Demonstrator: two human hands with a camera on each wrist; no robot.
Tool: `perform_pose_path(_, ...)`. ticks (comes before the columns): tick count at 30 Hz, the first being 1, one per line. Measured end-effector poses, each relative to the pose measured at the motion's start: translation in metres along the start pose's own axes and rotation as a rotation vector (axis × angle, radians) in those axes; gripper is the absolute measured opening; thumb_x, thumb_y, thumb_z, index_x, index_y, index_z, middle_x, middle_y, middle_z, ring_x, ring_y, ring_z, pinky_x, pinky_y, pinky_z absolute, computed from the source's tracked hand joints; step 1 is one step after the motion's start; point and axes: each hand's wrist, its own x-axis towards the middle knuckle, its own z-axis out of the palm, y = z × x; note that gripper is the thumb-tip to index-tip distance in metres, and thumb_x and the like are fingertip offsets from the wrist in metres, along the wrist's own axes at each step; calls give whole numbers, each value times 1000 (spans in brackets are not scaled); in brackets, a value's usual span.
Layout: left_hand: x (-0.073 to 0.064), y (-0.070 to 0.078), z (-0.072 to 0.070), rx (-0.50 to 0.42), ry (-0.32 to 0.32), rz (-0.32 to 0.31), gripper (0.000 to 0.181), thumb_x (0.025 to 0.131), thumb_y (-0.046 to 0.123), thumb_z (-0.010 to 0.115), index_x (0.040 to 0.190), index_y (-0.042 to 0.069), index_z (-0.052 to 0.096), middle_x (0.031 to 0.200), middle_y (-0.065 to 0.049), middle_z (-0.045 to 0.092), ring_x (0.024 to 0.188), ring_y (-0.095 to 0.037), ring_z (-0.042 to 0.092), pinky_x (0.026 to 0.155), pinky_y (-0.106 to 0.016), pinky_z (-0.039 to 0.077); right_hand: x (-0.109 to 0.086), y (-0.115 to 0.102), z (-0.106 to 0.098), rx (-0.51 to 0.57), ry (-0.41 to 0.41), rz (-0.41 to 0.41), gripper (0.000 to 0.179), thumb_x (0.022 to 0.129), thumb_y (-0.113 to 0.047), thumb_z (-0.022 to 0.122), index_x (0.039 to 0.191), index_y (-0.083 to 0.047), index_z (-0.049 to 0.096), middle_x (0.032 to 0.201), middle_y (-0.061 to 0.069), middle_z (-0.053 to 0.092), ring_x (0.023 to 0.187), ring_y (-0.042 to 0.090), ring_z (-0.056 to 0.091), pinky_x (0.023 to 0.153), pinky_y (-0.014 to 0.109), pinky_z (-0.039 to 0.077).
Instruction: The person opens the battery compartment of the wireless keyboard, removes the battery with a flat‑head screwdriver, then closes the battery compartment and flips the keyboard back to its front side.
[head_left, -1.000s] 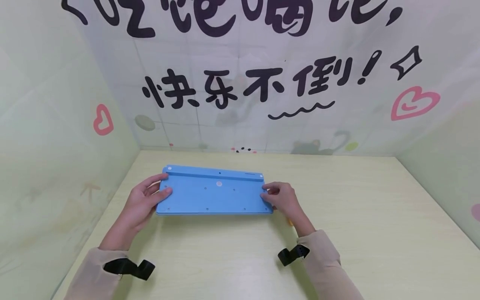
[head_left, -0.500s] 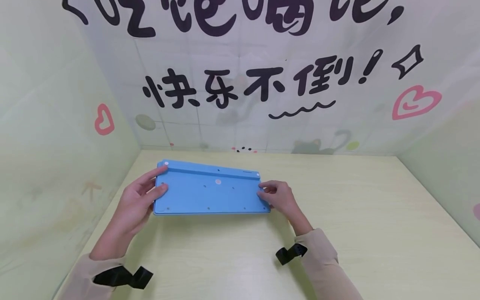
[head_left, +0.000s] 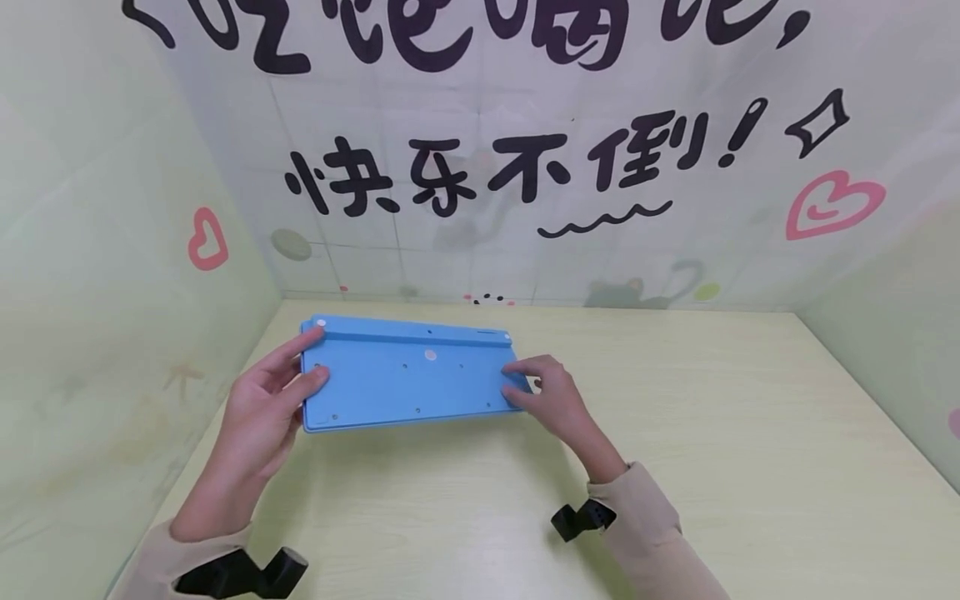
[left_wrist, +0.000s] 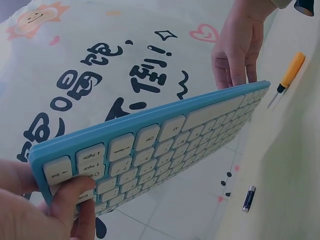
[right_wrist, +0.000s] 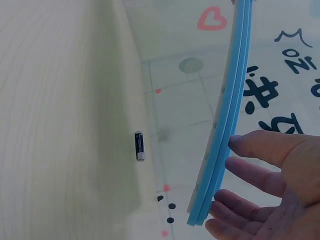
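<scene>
A light blue keyboard is held tilted above the table, its underside with small screws and pale round pads facing me in the head view. White keys cover its other face in the left wrist view. My left hand grips the left end, thumb on the underside and other fingers on the key side. At the right end my right hand touches the keyboard with loosely bent fingers. Those fingertips all lie along one side of it in the right wrist view, not wrapped round it.
On the pale wooden table lie a screwdriver with an orange handle and a small dark battery. Both are hidden in the head view. A printed cloth wall closes off the back and sides.
The keyboard has shifted left, its right end rising slightly. My left hand moved left with it. My right hand loosened from the right edge, its fingertips now more over the underside.
</scene>
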Motion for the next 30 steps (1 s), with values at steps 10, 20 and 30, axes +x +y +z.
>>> perform_pose_path(10,-9,8,7,-37,25,0,55,87,12,62,138,15,43,142,-18,26,115,-26,40,78,-28,48,-22,-43,7,-74,-98,-331,27,84,-14,68,110,-9,65,115,4,54,110,20,49,89,38,43)
perform_pose_path(20,-13,12,19,-83,53,-23,54,88,8,60,138,13,42,142,-14,27,118,-27,38,78,-29,48,-30,-69,18,-287,-83,-531,41,78,-23,73,114,-7,62,115,5,56,109,20,50,89,31,44)
perform_pose_path(30,-12,17,33,-143,59,-41,57,87,5,62,138,17,42,143,-13,25,122,-31,32,80,-28,48,-21,-63,25,-547,64,-675,41,72,-14,77,110,-10,63,103,2,61,92,15,58,67,24,51)
